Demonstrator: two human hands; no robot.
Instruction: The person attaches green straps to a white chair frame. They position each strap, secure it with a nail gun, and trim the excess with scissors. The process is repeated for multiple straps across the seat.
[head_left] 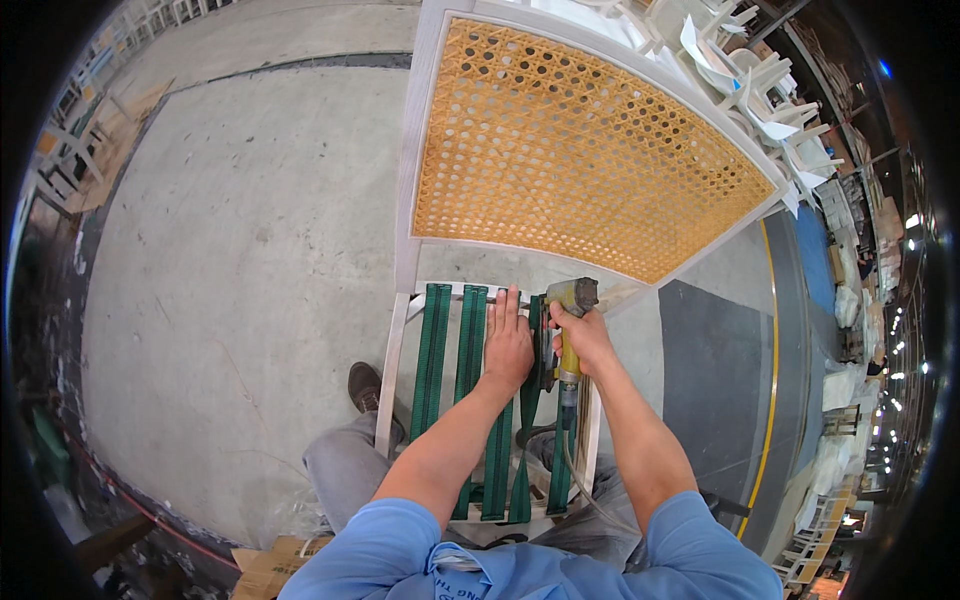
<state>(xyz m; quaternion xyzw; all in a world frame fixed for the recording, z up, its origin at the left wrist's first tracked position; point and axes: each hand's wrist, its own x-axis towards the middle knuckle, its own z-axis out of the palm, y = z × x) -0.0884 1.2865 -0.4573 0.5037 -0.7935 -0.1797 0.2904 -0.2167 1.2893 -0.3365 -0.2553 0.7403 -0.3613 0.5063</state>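
A pale wooden chair frame [394, 350] stands before me, its woven cane back panel [570, 160] rising at the far side. Several green webbing straps [430, 365] run from its far seat rail toward the near one. My left hand [509, 350] lies with fingers stretched out over a strap, fingertips at the far rail. Wrapped round the yellow grip of an air staple gun [570, 365] is my right hand [588, 338]. The tool's grey head sits by the far rail, just right of my left hand; whether its nose touches a strap is hidden.
An air hose [572, 455] drops from the tool toward my lap. Stacked white chair parts [770, 100] stand behind the cane back. A yellow floor line [770, 400] runs at the right, beside a dark floor patch [715, 375]. Cardboard [268, 570] lies at the lower left.
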